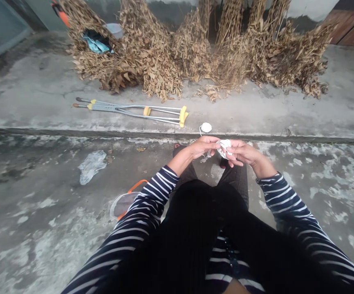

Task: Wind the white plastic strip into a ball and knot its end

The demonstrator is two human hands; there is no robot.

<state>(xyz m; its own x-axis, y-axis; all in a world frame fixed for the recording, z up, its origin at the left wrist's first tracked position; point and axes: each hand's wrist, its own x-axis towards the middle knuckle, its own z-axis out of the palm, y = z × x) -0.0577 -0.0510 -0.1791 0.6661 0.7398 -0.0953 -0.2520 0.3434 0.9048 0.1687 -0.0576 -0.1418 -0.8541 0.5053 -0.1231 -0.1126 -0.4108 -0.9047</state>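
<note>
Head view showed a small white bundle (225,148), cloth or cord I could not tell, held above my knees between both hands. It looked light, soft and limp, best gripped by its bunched middle. My left hand (204,147) pinched its left edge; my right hand (243,153) curled around the rest. Beyond, a white roll (206,127) lay on the concrete step (42,118), with crutches (134,109) and dry leaves (164,61) further off.

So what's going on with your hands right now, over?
Both hands together over the lap, left hand and right hand pinching a white bundle. String dangles below it. Nothing blocking; crutches lie ahead.
</note>
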